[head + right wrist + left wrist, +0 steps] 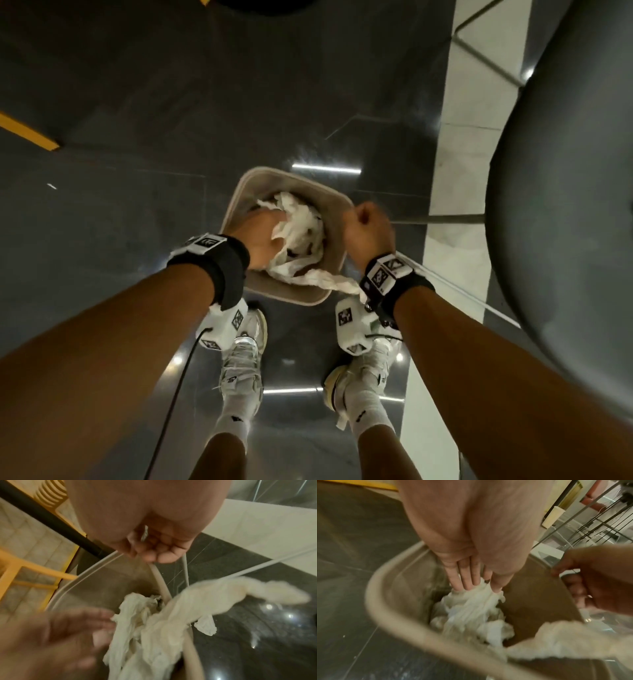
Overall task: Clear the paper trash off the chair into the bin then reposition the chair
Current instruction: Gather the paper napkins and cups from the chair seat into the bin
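A beige bin (294,180) stands on the dark floor in front of my feet, with crumpled white paper (301,222) in it. My left hand (263,236) reaches inside, and its straight fingers (465,577) press down on the paper (471,608). My right hand (368,229) is curled at the bin's right rim (563,582), thumb over the edge. One twisted strip of paper (329,279) hangs out over the near rim. The grey chair (565,205) fills the right side, close to my right arm.
My white sneakers (243,356) stand just behind the bin. A black cable (178,387) runs down from my left wrist. A yellow chair (15,563) is on the bin's far side. Thin metal legs (479,51) and a white floor strip (455,171) lie to the right.
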Demonstrator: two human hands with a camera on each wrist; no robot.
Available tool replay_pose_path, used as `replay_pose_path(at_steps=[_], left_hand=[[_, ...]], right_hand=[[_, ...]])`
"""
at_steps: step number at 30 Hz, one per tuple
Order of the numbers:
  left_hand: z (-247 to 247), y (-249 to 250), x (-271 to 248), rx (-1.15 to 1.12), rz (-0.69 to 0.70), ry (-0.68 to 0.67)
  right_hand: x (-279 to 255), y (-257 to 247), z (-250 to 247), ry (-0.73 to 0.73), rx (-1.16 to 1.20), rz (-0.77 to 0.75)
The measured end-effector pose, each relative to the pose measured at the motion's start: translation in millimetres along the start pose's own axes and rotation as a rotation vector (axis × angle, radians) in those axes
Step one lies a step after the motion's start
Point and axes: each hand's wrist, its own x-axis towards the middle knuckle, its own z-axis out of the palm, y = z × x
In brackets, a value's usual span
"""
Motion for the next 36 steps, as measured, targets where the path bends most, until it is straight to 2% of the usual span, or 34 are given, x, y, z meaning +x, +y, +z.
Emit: replay_pose_path(at_steps=[3, 5, 6, 8, 10, 11, 13, 14, 16, 17, 18, 19, 21, 24, 25, 31, 32, 34, 36], left_hand=[[24.0, -3.9, 1.8, -0.102, -0.009, -0.006], [32.2, -2.4, 0.3, -0.166, -0.001, -0.132], [34.5, -0.4, -2.2, -0.129, 0.013, -0.218], [38.8, 1.8, -7.8, 0.059, 0.053, -0.363], [45.6, -0.2, -5.8, 0.169, 0.068, -0.421], [48.7, -2.6, -3.5, 0.149, 0.067, -0.418], [50.9, -6.5, 3.0, 0.070, 0.048, -0.314], [47.9, -6.0, 4.5, 0.033, 0.025, -0.189], [35.9, -6.5, 7.2, 0.004, -0.031, 0.145], [29.7, -7.3, 9.4, 0.020, -0.052, 0.259], [25.1, -8.6, 12.4, 0.057, -0.065, 0.284], [23.1, -10.5, 14.6, 0.111, -0.075, 0.228], [23.3, -12.9, 17.2, 0.195, -0.068, 0.094], [28.0, -14.7, 25.3, 0.185, -0.011, 0.092], [30.2, -16.8, 29.4, 0.172, -0.007, 0.107], [56.6, -30.6, 46.2, 0.184, 0.016, 0.129], [59.7, -31.3, 46.2, 0.170, 0.013, 0.120], [62.7, -31.0, 40.9, 0.157, 0.003, 0.110], [60.7, -28.6, 29.3, 0.158, -0.006, 0.112]], right_hand=[[18.1, 17.7, 3.4, 0.000, 0.466, 0.197], [22.2, 29.5, 0.5, -0.050, 0.698, 0.332], [22.4, 35.1, -0.8, -0.077, 0.695, 0.366], [23.7, 47.9, -0.2, -0.140, 0.543, 0.381], [24.5, 59.2, 1.8, -0.196, 0.416, 0.410], [24.6, 63.8, 2.3, -0.225, 0.403, 0.438], [25.1, 71.3, 3.6, -0.267, 0.452, 0.461], [26.5, 74.2, 4.6, -0.269, 0.473, 0.470], [29.0, 76.7, 5.6, -0.288, 0.448, 0.489], [30.1, 76.9, 6.1, -0.299, 0.431, 0.497], [32.6, 77.8, 6.5, -0.317, 0.391, 0.490], [34.9, 80.4, 7.8, -0.344, 0.346, 0.463], [42.1, 87.5, 16.2, -0.324, 0.100, 0.338], [65.9, 111.5, 38.6, -0.321, -0.283, 0.185], [72.2, 119.0, 48.1, -0.324, -0.338, 0.171], [99.4, 157.8, 100.0, -0.429, -0.501, 0.155], [107.6, 169.3, 106.7, -0.410, -0.494, 0.162], [113.6, 183.5, 103.9, -0.386, -0.466, 0.117], [95.1, 164.9, 81.2, -0.332, -0.449, 0.084]])
